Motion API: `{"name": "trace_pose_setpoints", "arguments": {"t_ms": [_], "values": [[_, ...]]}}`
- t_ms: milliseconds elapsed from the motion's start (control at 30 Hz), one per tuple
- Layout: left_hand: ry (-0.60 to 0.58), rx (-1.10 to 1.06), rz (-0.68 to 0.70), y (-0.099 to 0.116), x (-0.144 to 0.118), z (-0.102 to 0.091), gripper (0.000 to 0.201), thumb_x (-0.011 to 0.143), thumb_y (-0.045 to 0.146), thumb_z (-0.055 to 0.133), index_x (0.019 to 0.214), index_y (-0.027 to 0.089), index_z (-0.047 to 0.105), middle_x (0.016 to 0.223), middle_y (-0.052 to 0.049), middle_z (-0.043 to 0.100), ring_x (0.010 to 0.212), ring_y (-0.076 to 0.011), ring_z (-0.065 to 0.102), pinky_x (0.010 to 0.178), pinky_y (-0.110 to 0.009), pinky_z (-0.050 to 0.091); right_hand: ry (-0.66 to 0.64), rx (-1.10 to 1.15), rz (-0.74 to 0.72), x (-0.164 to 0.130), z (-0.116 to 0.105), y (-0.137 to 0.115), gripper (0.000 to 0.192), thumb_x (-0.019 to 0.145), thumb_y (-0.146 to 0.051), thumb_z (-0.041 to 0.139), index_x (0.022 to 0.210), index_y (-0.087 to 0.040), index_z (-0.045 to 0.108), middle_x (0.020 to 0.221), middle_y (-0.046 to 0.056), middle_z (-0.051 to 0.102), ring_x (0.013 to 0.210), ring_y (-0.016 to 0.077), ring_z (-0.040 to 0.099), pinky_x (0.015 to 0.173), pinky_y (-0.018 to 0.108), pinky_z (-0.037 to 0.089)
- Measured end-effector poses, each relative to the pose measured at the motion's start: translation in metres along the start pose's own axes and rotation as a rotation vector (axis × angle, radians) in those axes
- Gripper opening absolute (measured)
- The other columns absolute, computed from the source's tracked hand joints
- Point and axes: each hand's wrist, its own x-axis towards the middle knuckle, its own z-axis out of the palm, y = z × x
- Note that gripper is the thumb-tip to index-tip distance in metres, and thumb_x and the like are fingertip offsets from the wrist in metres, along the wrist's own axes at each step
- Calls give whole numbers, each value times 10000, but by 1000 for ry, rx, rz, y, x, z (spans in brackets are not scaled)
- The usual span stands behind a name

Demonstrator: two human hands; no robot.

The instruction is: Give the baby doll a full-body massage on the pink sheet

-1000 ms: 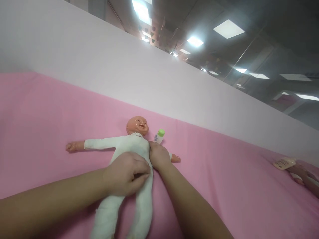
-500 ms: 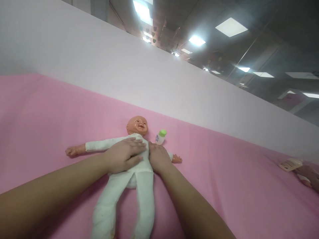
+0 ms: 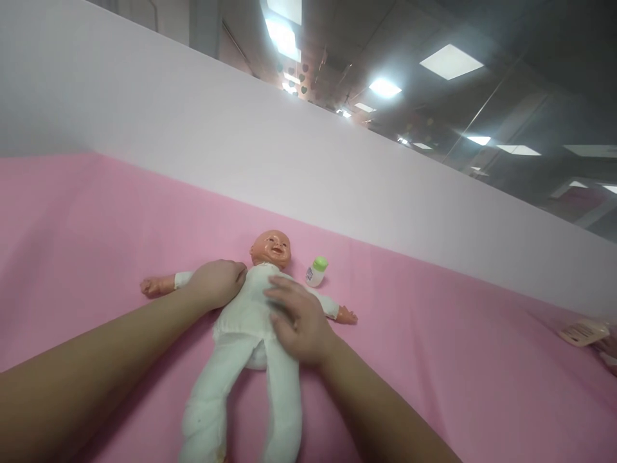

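A baby doll (image 3: 245, 308) in a white one-piece suit lies on its back on the pink sheet (image 3: 434, 360), arms spread, head toward the white partition. My left hand (image 3: 215, 281) rests over the doll's shoulder and upper arm on the left side, fingers curled around it. My right hand (image 3: 296, 321) lies flat on the doll's belly and hip with fingers spread. A small white bottle with a green cap (image 3: 315, 272) stands just right of the doll's head, apart from both hands.
A white partition wall (image 3: 289, 161) runs along the far edge of the pink surface. At the right edge lies a tan tagged item (image 3: 583, 332) beside a partly cut-off object.
My left hand slid from the doll's waist up over its chest to the shoulder. My right hand moved from the doll's side onto its belly. The view shifted slightly.
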Motion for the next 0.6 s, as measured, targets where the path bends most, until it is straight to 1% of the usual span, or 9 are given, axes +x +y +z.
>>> {"name": "trace_pose_setpoints", "arguments": {"t_ms": [33, 67, 133, 200, 233, 333, 400, 500, 600], "values": [[-1, 2, 2, 1, 0, 1, 392, 959, 372, 338, 820, 227, 675, 893, -111, 754, 794, -290, 679, 634, -356, 429, -81, 38, -59, -2, 2, -14, 416, 881, -304, 523, 1271, -235, 649, 1420, 74, 618, 1332, 218, 556, 1137, 390, 419], [-2, 4, 3, 1, -1, 1, 388, 959, 368, 338, 816, 227, 670, 892, -108, 755, 790, -282, 679, 635, -351, 428, -200, 76, -124, -3, 4, -27, 423, 884, -325, 520, 1284, -250, 635, 1374, 50, 655, 1301, 200, 585, 1140, 370, 411], [-5, 4, 10, 2, -2, 1, 385, 962, 366, 337, 817, 231, 666, 891, -99, 756, 784, -270, 678, 635, -345, 424, -351, 115, -252, -8, 12, -47, 447, 858, -359, 527, 1284, -265, 626, 1311, 11, 695, 1285, 175, 598, 1187, 347, 333], [-11, 2, 16, 3, -2, 0, 381, 963, 364, 337, 821, 234, 666, 891, -93, 757, 786, -266, 679, 630, -341, 421, -396, 110, -320, -11, 20, -55, 459, 860, -405, 537, 1285, -254, 625, 1329, 12, 687, 1311, 167, 577, 1226, 342, 244], [-14, 0, 20, 3, -2, 0, 376, 961, 360, 340, 821, 234, 666, 887, -92, 756, 784, -265, 679, 626, -340, 419, -392, 92, -325, -12, 24, -55, 475, 873, -441, 542, 1299, -247, 620, 1349, 25, 676, 1331, 174, 560, 1243, 357, 196], [-30, -4, 33, 1, 0, 0, 363, 953, 357, 351, 807, 229, 658, 848, -90, 746, 741, -258, 666, 611, -340, 414, -340, -9, -238, -10, 27, -45, 574, 924, -577, 537, 1380, -233, 582, 1455, 83, 595, 1419, 231, 469, 1265, 453, 70], [-45, -7, 49, 0, 2, 1, 349, 946, 366, 367, 798, 226, 650, 815, -86, 734, 700, -250, 651, 606, -339, 413, -337, -72, -153, -5, 24, -34, 621, 947, -623, 521, 1436, -240, 544, 1533, 98, 512, 1478, 263, 381, 1260, 509, 27], [-58, -14, 75, -1, 3, 3, 335, 943, 376, 376, 807, 224, 643, 806, -85, 725, 689, -249, 643, 609, -340, 414, -377, -105, -73, 3, 15, -18, 604, 995, -592, 476, 1496, -255, 485, 1594, 72, 431, 1525, 264, 289, 1262, 529, 58], [-42, -21, 96, -3, 2, 4, 363, 966, 393, 342, 853, 227, 644, 865, -93, 730, 755, -270, 657, 635, -353, 420, -362, -121, -14, 7, 9, 1, 592, 1024, -543, 445, 1536, -247, 432, 1616, 70, 391, 1535, 251, 266, 1264, 517, 123]]}}
